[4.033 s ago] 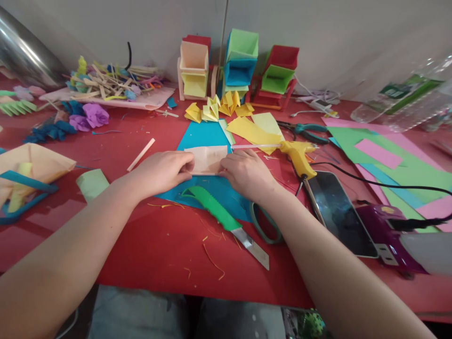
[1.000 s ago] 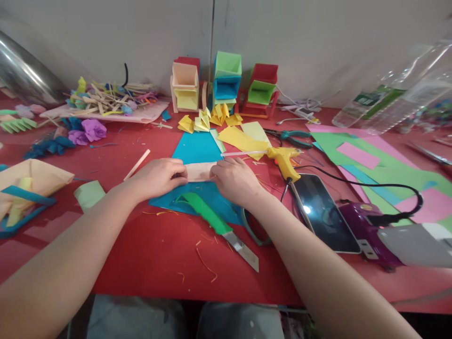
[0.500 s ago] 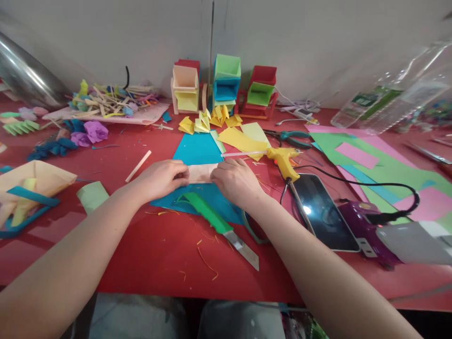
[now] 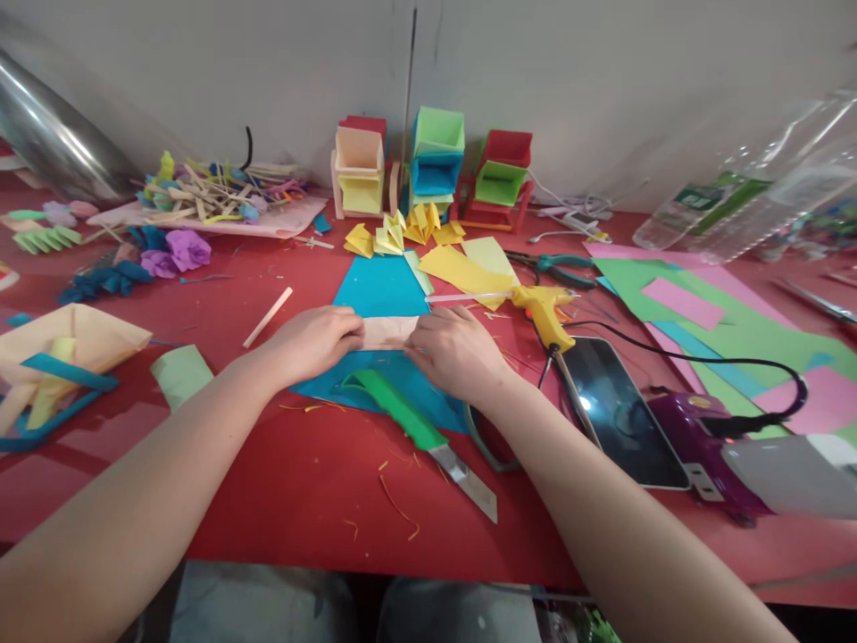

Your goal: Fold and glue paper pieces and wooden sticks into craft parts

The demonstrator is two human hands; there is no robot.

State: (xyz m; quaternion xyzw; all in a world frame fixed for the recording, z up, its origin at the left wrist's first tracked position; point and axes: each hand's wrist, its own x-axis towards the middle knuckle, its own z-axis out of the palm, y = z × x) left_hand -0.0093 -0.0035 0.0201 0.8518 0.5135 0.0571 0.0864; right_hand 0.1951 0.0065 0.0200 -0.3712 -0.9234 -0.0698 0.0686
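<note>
A pale peach strip of paper [image 4: 389,332] lies crosswise over a blue sheet of paper [image 4: 375,284]. My left hand [image 4: 320,339] grips its left end, fingers curled. At the right end, my right hand [image 4: 455,346] has its fingers closed on the same strip. Both fingertips are partly hidden from this angle. Just below the hands a green utility knife [image 4: 408,420] rests with its blade out, pointing to the lower right. A yellow glue gun [image 4: 545,313] lies to the right of my right hand, a glue stick poking from its back.
Right of my forearm lie a phone [image 4: 622,411] and a purple power adapter [image 4: 696,438] with a black cable. Folded paper boxes [image 4: 436,170] stand along the wall. Pliers [image 4: 559,266] lie behind the glue gun. A peach paper boat shape [image 4: 80,339] sits at left.
The whole view has shifted slightly, so things appear a little farther right and lower. Both hands stay on the peach paper strip, with little visible movement.
</note>
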